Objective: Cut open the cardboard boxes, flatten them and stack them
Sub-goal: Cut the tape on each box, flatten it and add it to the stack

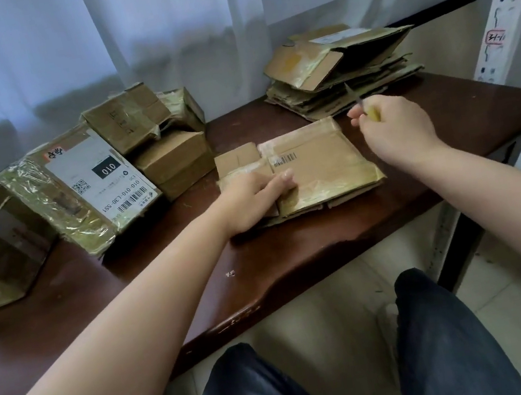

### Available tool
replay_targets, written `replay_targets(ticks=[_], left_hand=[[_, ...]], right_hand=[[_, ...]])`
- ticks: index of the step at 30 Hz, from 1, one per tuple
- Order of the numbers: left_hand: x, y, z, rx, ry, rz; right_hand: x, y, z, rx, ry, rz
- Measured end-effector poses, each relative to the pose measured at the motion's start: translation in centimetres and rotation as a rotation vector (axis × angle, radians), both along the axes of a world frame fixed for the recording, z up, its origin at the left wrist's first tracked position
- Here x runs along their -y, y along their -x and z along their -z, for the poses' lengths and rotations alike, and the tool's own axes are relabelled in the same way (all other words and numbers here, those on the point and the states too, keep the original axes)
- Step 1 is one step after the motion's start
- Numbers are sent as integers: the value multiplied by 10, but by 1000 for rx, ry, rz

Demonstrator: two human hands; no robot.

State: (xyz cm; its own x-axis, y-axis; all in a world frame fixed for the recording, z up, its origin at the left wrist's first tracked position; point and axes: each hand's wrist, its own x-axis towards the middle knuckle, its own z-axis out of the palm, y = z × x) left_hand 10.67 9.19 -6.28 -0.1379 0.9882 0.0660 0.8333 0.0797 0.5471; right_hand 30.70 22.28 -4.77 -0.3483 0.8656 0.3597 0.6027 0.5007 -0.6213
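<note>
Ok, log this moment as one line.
left hand pressing flattened box | right hand holding knife | stack behind

There is a single view, taken from a wide-angle camera worn on the person's head. It looks forward and steeply down across a dark brown table (295, 246), so both forearms run in from the bottom corners toward the middle. The left hand (254, 200) and right hand (395, 131) sit near the centre, fairly close to the lens. The person's knees fill the bottom edge; a white curtain (153, 31) closes the top. Straight edges bow toward the borders
</note>
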Motion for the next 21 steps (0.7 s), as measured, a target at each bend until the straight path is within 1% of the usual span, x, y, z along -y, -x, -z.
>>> replay_targets(ticks=[2, 4, 5, 7, 10, 12, 15, 21], left_hand=[[-7, 5, -4, -89, -168, -26], [-15, 9, -5, -162, -265, -58], [-19, 11, -4, -207, -260, -94], [-25, 14, -4, -292, -130, -174], [-34, 20, 4, -352, 126, -175], [-39, 22, 18, -411, 227, -129], [-42, 21, 32, -509, 247, -114], [-45, 21, 32, -531, 248, -109]], right_hand=[[0, 15, -7, 263, -91, -88], [-3, 32, -6, 474, -73, -186], [-6, 39, -4, 559, -78, -241], [-12, 51, 3, 678, -119, -334], [-22, 59, 15, 701, -93, -395], [-26, 62, 28, 716, -55, -422], [-30, 66, 42, 708, 13, -431], [-33, 73, 44, 685, -28, -396]])
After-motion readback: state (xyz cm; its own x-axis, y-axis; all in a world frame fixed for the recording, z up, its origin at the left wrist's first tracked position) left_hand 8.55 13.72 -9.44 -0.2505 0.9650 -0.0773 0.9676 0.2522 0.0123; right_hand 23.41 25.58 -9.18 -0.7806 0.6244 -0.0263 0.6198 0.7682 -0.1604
